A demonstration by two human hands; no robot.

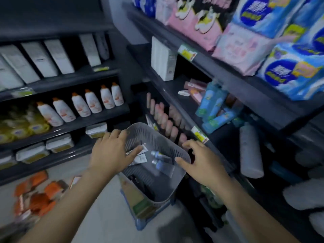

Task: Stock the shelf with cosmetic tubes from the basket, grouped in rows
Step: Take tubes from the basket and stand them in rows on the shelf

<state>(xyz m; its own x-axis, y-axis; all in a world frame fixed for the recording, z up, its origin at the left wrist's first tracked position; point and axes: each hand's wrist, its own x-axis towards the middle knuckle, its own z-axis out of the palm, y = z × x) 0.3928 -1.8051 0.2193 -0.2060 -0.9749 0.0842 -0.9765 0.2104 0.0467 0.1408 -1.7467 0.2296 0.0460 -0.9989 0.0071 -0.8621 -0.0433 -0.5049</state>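
1. Reaching into the grey basket (157, 139) is the left hand (112, 151). Its fingers are lying spread and nearly straight across the basket's left rim, gripping nothing, with the forefinger resting over the white tubes (140, 159).
2. White tubes are lying on the basket's floor, toward its left wall. Two blue tubes (163, 166) with silver caps are lying just beside them, toward its right wall.
3. Right hand (199, 162) is sitting at the basket's right rim, thumb at the rim, fingers loosely curled outside it. Cannot tell whether it is gripping the rim; motion blur is smearing the edge.
4. Pink tubes (164, 120) are standing upright in a row just beyond the basket's far right corner, under the shelf (175, 97).
5. Blue packs (210, 106) are leaning on that shelf, up and right of the basket.
6. White bottles (93, 102) with orange caps are standing in a row well left of the basket, beyond it.
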